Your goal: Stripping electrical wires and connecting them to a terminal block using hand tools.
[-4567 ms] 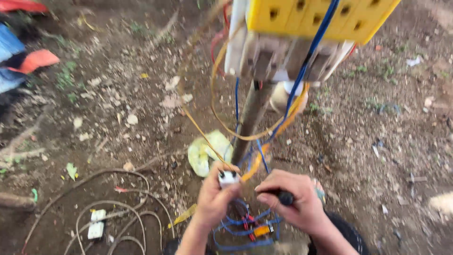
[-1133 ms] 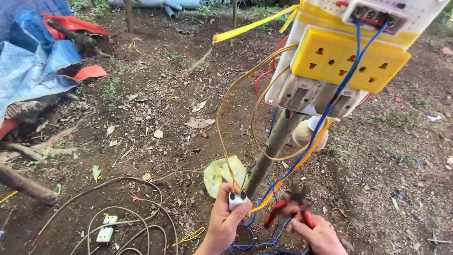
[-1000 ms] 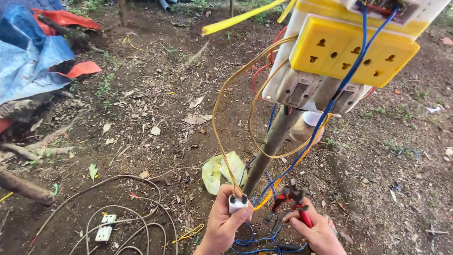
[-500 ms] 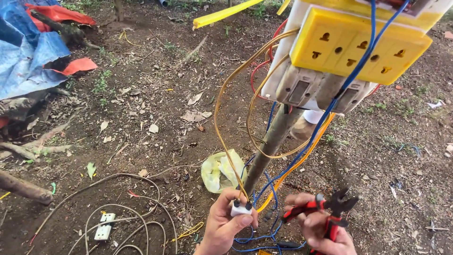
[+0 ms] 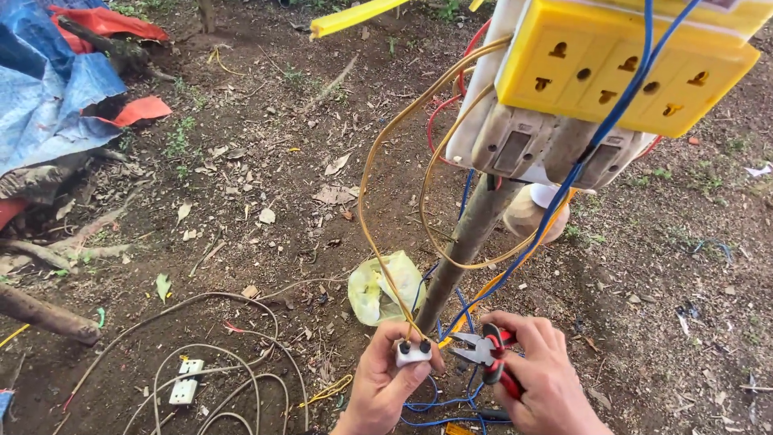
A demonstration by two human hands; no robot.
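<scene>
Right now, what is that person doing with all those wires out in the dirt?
A person works on wiring at a wooden post outdoors. The left hand holds a small white plug joined to a yellow wire that loops up to the yellow socket box on the post. The right hand grips red-handled pliers, their tip close beside the plug. More cables and a white socket lie on the ground.

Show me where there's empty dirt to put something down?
Bare dirt lies between the blue tarp and the wooden post, and right of the post. It is crowded near the left hand: the cables, the yellow bag.
</scene>
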